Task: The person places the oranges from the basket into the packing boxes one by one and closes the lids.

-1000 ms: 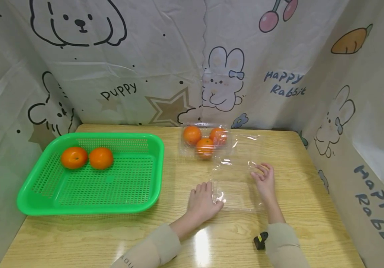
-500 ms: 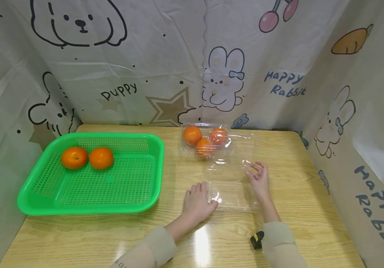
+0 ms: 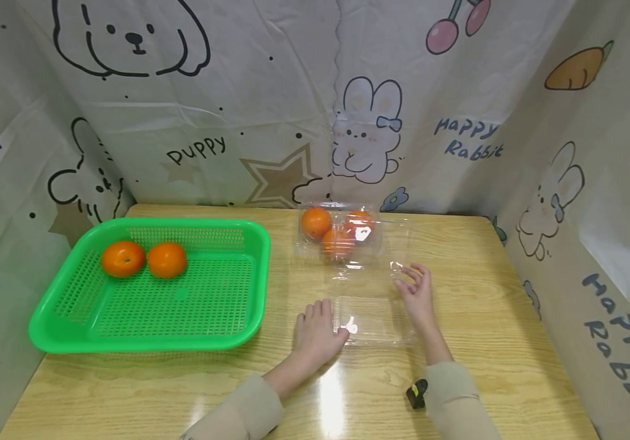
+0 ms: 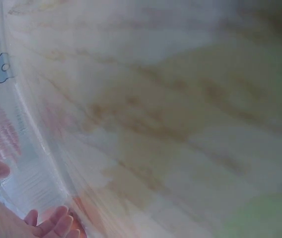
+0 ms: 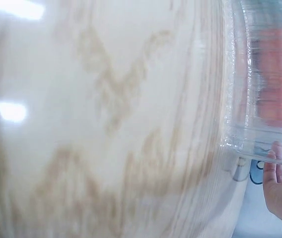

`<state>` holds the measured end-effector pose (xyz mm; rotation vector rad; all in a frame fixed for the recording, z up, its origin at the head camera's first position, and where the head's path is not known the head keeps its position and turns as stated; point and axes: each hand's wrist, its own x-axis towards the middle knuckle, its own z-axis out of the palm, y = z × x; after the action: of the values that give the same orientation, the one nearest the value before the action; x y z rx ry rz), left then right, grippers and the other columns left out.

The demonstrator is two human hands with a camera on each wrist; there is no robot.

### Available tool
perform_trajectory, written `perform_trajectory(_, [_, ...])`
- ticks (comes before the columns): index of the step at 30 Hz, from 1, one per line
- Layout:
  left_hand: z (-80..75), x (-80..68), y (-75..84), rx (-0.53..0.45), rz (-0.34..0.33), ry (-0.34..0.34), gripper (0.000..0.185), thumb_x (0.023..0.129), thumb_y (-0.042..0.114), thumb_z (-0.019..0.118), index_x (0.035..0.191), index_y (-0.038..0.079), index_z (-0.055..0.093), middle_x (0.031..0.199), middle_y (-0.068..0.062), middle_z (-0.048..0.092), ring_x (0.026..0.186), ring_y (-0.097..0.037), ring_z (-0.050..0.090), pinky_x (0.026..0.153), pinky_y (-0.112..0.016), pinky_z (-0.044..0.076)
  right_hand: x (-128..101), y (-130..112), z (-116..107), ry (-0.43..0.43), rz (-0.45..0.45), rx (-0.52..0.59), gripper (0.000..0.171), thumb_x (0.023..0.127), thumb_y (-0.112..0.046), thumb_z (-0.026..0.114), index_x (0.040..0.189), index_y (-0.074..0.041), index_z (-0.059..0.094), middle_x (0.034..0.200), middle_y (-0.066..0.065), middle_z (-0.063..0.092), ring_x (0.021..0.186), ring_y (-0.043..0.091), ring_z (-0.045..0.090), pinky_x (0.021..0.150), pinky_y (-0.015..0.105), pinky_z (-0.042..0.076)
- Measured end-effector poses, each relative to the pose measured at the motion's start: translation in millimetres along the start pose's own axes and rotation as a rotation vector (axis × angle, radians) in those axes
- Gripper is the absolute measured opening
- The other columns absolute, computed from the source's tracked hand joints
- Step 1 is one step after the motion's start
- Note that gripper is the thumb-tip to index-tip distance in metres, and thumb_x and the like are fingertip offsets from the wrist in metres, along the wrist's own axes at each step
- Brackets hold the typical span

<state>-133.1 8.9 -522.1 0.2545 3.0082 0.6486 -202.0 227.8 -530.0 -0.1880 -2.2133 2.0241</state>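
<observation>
A clear plastic clamshell box [image 3: 375, 315] lies unfolded on the table, its lid [image 3: 399, 235] spread toward the back. My left hand [image 3: 317, 333] rests along the base's left side, fingers extended and thumb on the front corner. On the other side my right hand [image 3: 418, 293] pinches a corner near the hinge with thumb and fingers. Through the clear plastic, fingers of the right hand also show in the right wrist view [image 5: 280, 183]. Behind, a second clear box [image 3: 302, 252] holds three oranges [image 3: 315, 223], partly overlapped by the spread lid.
A green plastic basket [image 3: 150, 347] stands at the left with two oranges [image 3: 122, 259] inside. A small black object with a yellow mark [image 3: 417, 393] is beside the right sleeve. Printed cloth [image 3: 271, 110] walls off the back and both sides of the wooden table [image 3: 490, 318].
Both hands and the unfolded box have slid left along the table, and its lid now overlaps the oranges at the back more. The basket and the second box stay in place.
</observation>
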Motion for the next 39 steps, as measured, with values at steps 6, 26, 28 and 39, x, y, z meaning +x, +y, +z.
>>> perform_trajectory(6, [-0.9, -0.7, -2.7, 0.012, -0.019, 0.013, 0.047, 0.075, 0.04, 0.053, 0.106, 0.005, 0.044, 0.095, -0.008, 0.048, 0.086, -0.023, 0.043, 0.072, -0.036, 0.038, 0.9, -0.8, 5.1, -0.014, 0.017, -0.011, 0.054, 0.086, 0.009, 0.051, 0.132, 0.003, 0.023, 0.129, 0.023, 0.044, 0.083, -0.003, 0.055, 0.077, 0.014, 0.047])
perform_trajectory(26, [-3.8, -6.5, -11.7, 0.055, -0.069, 0.06, 0.033, 0.077, 0.036, 0.05, 0.09, 0.007, 0.039, 0.08, -0.004, 0.037, 0.075, -0.021, 0.036, 0.063, -0.031, 0.032, -12.1, -3.6, 11.2, -0.199, -0.086, -0.15, 0.065, 0.087, -0.006, 0.053, 0.142, -0.006, 0.018, 0.127, 0.023, 0.041, 0.11, 0.039, 0.049, 0.09, 0.045, 0.045])
perform_trajectory(28, [-4.5, -6.7, -13.1, 0.058, -0.078, 0.059, 0.032, 0.077, 0.035, 0.049, 0.089, 0.007, 0.039, 0.079, -0.004, 0.037, 0.074, -0.021, 0.036, 0.063, -0.032, 0.033, -13.5, -2.8, 11.6, -0.219, -0.117, -0.184, 0.07, 0.085, -0.006, 0.053, 0.144, -0.008, 0.016, 0.127, 0.023, 0.041, 0.11, 0.04, 0.049, 0.089, 0.046, 0.046])
perform_trajectory(39, [-9.8, -5.9, -21.6, 0.077, -0.12, 0.073, 0.032, 0.079, 0.031, 0.048, 0.091, 0.003, 0.04, 0.084, -0.009, 0.041, 0.078, -0.024, 0.039, 0.069, -0.038, 0.037, -14.8, -4.9, 12.2, -0.359, -0.071, -0.339, 0.087, 0.079, 0.014, 0.046, 0.147, -0.009, -0.003, 0.139, 0.028, 0.029, 0.116, 0.047, 0.041, 0.089, 0.046, 0.045])
